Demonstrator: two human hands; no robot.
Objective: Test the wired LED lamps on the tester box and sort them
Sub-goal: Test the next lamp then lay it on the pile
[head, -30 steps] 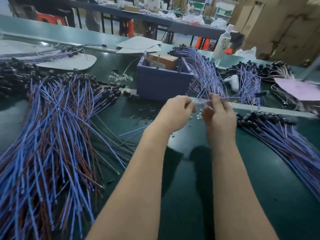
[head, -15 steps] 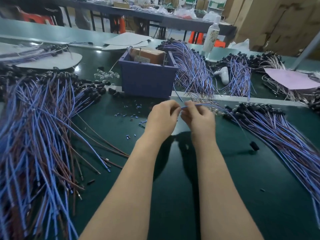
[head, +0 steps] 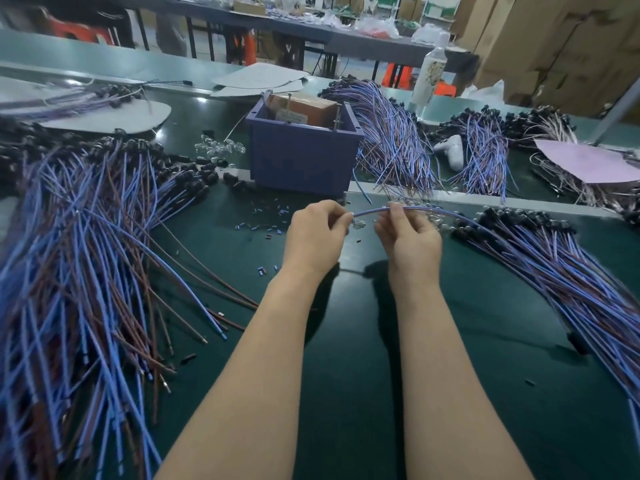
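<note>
My left hand [head: 317, 233] pinches the bare end of a blue lamp wire [head: 372, 212] between thumb and fingertips, just in front of the purple tester box [head: 301, 157]. My right hand [head: 408, 237] grips the same wire a little further along. From there the wire arcs right and down to its black lamp head [head: 576, 342], which hangs near the mat. A big pile of blue and brown wired lamps [head: 79, 265] covers the left side. Another pile [head: 554, 265] fans out on the right.
Behind the box lie more wire bundles [head: 391, 133], a white bottle [head: 431, 74], a white controller-like object [head: 452, 150] and a pink sheet [head: 585, 161]. Small cut wire bits [head: 266, 216] and clear LED pieces [head: 221, 147] litter the green mat. Grey card sheets [head: 104, 116] sit far left.
Both hands have come down and back from the tester box with the blue wire. They have drawn apart along it, and the lamp head has swung out to the right.
</note>
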